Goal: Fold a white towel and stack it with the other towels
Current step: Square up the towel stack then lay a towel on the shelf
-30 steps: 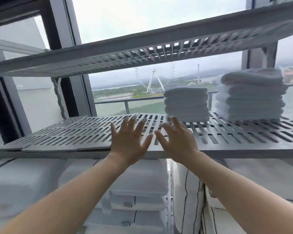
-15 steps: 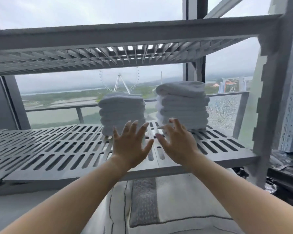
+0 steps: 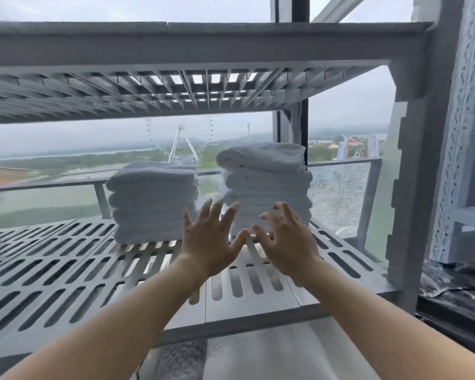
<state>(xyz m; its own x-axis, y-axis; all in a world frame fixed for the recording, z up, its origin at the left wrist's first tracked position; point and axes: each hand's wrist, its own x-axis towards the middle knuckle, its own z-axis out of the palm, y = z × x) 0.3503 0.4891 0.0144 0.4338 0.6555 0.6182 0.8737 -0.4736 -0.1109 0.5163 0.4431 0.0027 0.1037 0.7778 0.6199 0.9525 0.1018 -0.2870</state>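
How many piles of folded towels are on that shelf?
2. The shorter pile sits left on the slotted shelf; the taller pile stands to its right. None looks hidden.

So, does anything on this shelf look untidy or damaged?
The top towel on the right stack lies rumpled and sloping, not flat like the towels of the left stack. To the right behind it, the glass panel looks covered in fine cracks, though it could be droplets.

Linen storeroom: slotted metal shelving [image 3: 66, 270], 2 towel stacks [image 3: 152, 204] (Ferris wheel [image 3: 180, 144] outside)
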